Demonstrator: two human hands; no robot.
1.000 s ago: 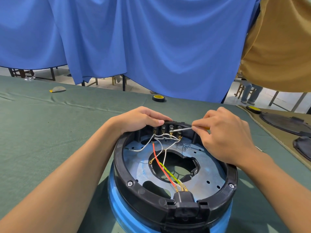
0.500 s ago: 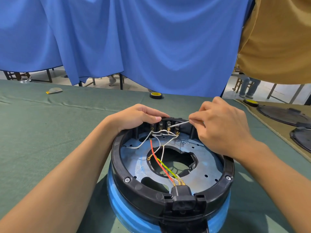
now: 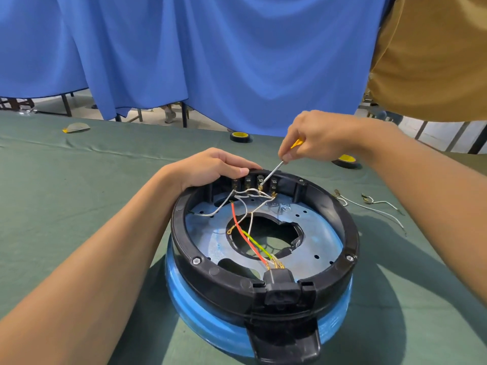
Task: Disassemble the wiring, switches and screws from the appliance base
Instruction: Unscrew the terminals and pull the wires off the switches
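Steadies the appliance base (image 3: 345, 227), open side up on the table (image 3: 79, 206) close in front, with left hand (image 3: 210, 167) curled over the far rim; pinches a screwdriver (image 3: 271, 173) in the bent fingers of the right hand (image 3: 321, 135), tip at the row of switches (image 3: 249, 182). Seems partway done: some loose wires (image 3: 379, 206) already out on the table at right, but white wires (image 3: 247, 191), red wire (image 3: 241, 230), switches and rim screws (image 3: 196, 260) still in place.
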